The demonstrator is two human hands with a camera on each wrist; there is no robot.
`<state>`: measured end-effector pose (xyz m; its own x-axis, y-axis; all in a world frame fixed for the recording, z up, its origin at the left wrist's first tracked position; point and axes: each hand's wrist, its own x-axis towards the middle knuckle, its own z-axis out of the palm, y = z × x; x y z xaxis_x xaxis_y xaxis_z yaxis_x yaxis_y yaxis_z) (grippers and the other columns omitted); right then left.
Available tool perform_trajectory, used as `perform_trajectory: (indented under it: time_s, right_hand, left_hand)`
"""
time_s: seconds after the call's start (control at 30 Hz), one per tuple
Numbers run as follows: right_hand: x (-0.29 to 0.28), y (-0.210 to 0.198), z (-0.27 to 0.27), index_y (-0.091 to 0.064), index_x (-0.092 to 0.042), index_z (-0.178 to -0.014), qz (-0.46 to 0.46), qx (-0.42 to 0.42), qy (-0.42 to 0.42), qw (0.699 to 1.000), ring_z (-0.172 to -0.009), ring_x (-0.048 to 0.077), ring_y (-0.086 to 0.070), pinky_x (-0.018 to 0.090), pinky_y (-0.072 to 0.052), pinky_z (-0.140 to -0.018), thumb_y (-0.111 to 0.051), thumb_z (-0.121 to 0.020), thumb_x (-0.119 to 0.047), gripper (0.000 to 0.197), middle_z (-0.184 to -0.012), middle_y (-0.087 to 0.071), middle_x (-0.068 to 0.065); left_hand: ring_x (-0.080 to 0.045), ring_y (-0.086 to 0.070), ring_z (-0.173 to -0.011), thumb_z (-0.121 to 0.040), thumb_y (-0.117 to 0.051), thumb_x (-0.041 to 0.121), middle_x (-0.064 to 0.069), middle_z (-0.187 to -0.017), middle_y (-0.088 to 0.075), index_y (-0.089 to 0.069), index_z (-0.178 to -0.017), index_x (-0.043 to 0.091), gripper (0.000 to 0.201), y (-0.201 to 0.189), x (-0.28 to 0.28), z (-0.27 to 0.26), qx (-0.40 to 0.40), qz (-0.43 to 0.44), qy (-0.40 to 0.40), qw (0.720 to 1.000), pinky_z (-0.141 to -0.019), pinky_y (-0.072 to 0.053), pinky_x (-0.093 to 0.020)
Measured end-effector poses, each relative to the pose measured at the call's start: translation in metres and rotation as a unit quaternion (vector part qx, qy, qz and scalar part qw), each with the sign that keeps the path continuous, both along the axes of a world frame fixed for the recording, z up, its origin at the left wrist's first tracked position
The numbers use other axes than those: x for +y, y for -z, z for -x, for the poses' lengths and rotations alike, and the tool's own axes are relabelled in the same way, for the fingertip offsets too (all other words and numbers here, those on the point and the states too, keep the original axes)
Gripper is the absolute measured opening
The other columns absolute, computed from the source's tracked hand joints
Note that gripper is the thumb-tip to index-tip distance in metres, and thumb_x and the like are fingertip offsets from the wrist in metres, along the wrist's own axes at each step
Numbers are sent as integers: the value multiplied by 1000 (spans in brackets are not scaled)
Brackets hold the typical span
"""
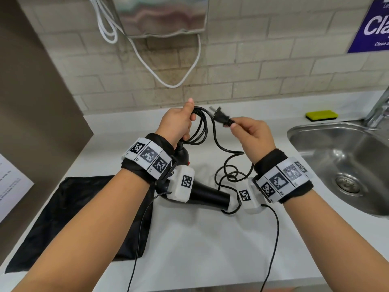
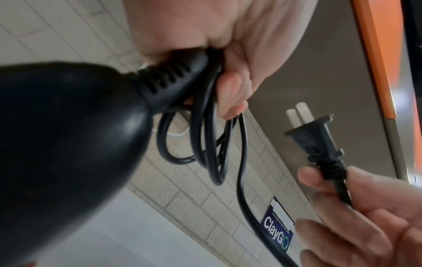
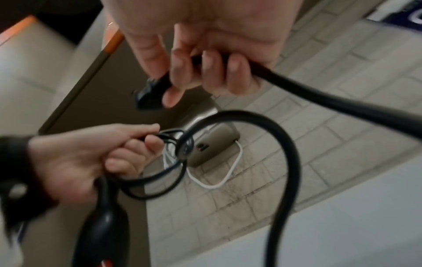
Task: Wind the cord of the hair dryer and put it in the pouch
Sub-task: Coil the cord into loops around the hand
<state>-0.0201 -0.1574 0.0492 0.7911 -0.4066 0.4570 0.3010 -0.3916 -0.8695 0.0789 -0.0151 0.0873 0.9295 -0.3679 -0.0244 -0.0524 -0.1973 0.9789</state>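
Note:
My left hand (image 1: 179, 123) grips several wound loops of the black cord (image 1: 200, 127) together with the cord end of the black hair dryer (image 1: 208, 197), whose body lies below my wrist. In the left wrist view the fingers (image 2: 230, 90) curl round the loops (image 2: 205, 135) beside the dryer (image 2: 57, 144). My right hand (image 1: 250, 133) pinches the cord just behind the two-pin plug (image 1: 219, 118), which points left. Slack cord (image 1: 229, 163) sags in curls between the hands. The black pouch (image 1: 84, 218) lies flat on the white counter (image 1: 189, 239) at the left.
A steel sink (image 1: 347, 165) with its faucet (image 1: 379, 110) sits at the right, a yellow sponge (image 1: 322, 115) behind it. A white cable (image 1: 168, 76) hangs from a metal unit (image 1: 164, 15) on the brick wall. A paper sheet (image 1: 10, 186) lies far left.

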Motion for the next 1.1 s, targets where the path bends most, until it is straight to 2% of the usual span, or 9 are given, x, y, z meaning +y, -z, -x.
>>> perform_trajectory:
  time_s: [0.13,0.23,0.37,0.47,0.63,0.73,0.83,1.0,1.1]
  right_hand:
    - [7,2,0,-73,-14,-93,209,128,-21,969,-57,3,-53,19,-45,-60,-56,-88,-17,19,-64,-63,-5]
    - [16,1,-9,-69,-4,-87,316,152,33,936,-74,27,-59,36,-49,-71,-51,-89,-24,27,-76,-66,13]
    - [33,-4,-21,-62,-2,-85,265,112,84,954,-72,23,-55,30,-45,-64,-55,-88,-21,21,-79,-63,10]
    - [39,-10,-29,-45,-13,-88,151,102,122,976,-73,15,-47,15,-33,-54,-66,-81,-20,24,-83,-51,3]
    - [39,-16,-46,-50,-20,-117,97,102,50,989,-89,7,-49,16,-36,-77,-64,-77,-6,45,-104,-53,-3]
    - [38,-22,-52,-60,-15,-68,118,157,-26,980,-51,0,-48,12,-38,-56,-47,-80,5,27,-54,-55,-12]
    - [31,-28,-48,-53,-24,-54,159,174,-67,969,-44,2,-46,6,-32,-43,-50,-82,0,36,-48,-50,-10]
    - [16,-36,-32,-63,-21,-75,132,208,-171,954,-69,13,-47,22,-34,-63,-44,-58,-8,29,-76,-54,5]
    - [0,-34,-32,-66,-10,-100,217,215,-128,944,-102,18,-53,19,-35,-85,-41,-70,5,42,-106,-59,10]
  left_hand:
    - [-10,-23,-34,-96,-41,47,11,-36,-26,-47,-64,14,46,-1,-1,1,-10,-7,7,1000,-39,-26,-20]
    - [-9,-24,-33,-96,-41,48,12,-35,-27,-47,-63,15,47,0,-1,3,-29,-23,14,999,-41,-27,-21]
    - [-8,-29,-30,-95,-41,50,11,-32,-32,-49,-61,15,49,0,-1,5,-52,-54,24,997,-44,-29,-24]
    - [-9,-28,-33,-95,-41,49,11,-35,-31,-48,-59,16,50,-1,3,8,-55,-59,52,995,-43,-29,-23]
    - [-10,-26,-35,-96,-42,47,10,-37,-30,-48,-59,13,50,-1,9,12,-58,-65,97,991,-43,-27,-23]
    - [-11,-24,-35,-95,-46,44,9,-37,-30,-47,-56,12,50,-1,11,14,-59,-45,90,993,-43,-24,-24]
    - [-10,-25,-36,-93,-48,46,10,-37,-31,-45,-51,14,53,-1,10,16,-78,-43,80,993,-42,-24,-22]
    - [-9,-25,-34,-93,-49,40,10,-38,-29,-47,-51,12,50,1,5,14,-95,-39,71,992,-42,-25,-22]
    - [-6,-24,-32,-92,-52,34,11,-36,-30,-47,-50,12,48,1,3,14,-102,-43,68,992,-43,-23,-24]
